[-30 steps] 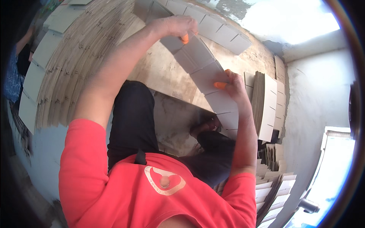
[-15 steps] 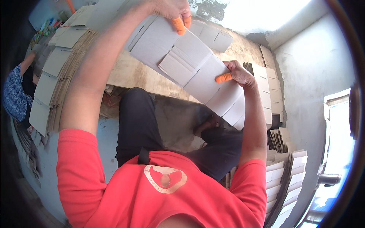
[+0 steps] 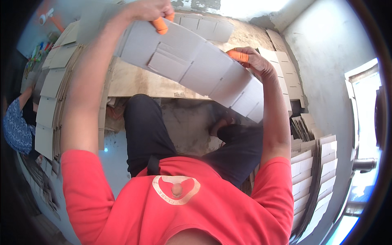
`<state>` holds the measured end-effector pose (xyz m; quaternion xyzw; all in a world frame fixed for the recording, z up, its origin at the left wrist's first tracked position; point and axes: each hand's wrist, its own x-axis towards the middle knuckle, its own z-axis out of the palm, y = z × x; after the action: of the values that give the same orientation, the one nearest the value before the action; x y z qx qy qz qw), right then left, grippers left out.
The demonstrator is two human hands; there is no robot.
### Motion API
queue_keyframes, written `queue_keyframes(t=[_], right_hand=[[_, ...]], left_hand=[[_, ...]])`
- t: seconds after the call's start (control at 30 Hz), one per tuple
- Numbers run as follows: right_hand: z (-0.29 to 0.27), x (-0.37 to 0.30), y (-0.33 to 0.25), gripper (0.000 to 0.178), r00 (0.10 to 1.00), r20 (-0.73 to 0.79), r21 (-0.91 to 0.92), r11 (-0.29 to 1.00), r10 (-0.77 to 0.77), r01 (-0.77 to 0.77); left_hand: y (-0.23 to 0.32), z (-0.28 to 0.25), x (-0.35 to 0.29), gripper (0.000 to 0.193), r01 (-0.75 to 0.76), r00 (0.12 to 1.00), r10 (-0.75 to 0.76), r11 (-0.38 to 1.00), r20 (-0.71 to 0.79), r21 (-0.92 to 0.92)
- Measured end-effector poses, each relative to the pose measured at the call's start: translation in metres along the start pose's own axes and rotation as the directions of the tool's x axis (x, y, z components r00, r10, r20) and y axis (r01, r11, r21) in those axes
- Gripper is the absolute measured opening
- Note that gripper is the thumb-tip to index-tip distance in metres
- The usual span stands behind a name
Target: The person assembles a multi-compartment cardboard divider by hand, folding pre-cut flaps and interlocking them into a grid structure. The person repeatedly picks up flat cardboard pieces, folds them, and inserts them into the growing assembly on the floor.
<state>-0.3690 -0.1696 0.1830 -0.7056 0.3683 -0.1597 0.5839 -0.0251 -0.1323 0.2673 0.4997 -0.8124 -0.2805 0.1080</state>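
Note:
A long, pale grey cardboard blank (image 3: 204,73) with slots and crease lines slants down from upper left to right, held up over the table's front edge. A smaller cardboard piece (image 3: 166,60) lies flat against its face, near the left part. My left hand (image 3: 152,11), with orange finger covers, is closed on the blank's upper edge at the left end. Farther right, my right hand (image 3: 256,62) pinches the same upper edge, an orange cover on one digit. Some fingers of both hands are hidden.
Behind the blank is a wooden table (image 3: 134,81), with another cardboard blank (image 3: 208,27) at its far side. Stacks of cardboard stand at left (image 3: 51,98) and lower right (image 3: 314,175). A person in a blue patterned garment (image 3: 18,126) is at far left. My knees are below the table edge.
Both hands have shifted left with the cardboard blank, and its slant is a little flatter. My right hand has moved up. The view has turned slightly.

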Motion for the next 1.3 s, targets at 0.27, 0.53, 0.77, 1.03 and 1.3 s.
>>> queue_keyframes(t=[0.27,0.53,0.77,1.03,1.3], right_hand=[[-0.012,-0.012,0.018,0.049,0.997,0.079,-0.053,0.999,0.017,-0.013],[0.021,0.006,0.011,0.025,0.985,-0.075,-0.237,0.962,-0.156,0.134],[0.01,0.003,0.02,0.024,0.98,-0.151,-0.099,0.989,-0.127,0.113],[0.018,0.01,0.029,0.022,0.979,-0.132,0.148,0.974,-0.153,0.172],[0.025,0.008,0.035,0.021,0.974,-0.127,0.138,0.969,-0.188,0.205]], left_hand=[[0.008,0.009,-0.003,0.016,0.04,0.999,-0.041,0.999,-0.027,-0.032],[-0.012,0.028,0.012,0.025,-0.257,0.805,0.272,0.961,-0.528,0.103],[-0.036,0.066,-0.043,0.035,-0.517,-0.218,-0.241,0.85,-0.946,-0.098],[-0.06,0.178,-0.049,0.031,-0.737,0.349,-0.536,0.349,-0.768,-0.579],[-0.025,0.165,-0.049,0.013,-0.658,0.442,-0.455,0.421,-0.773,-0.625]])
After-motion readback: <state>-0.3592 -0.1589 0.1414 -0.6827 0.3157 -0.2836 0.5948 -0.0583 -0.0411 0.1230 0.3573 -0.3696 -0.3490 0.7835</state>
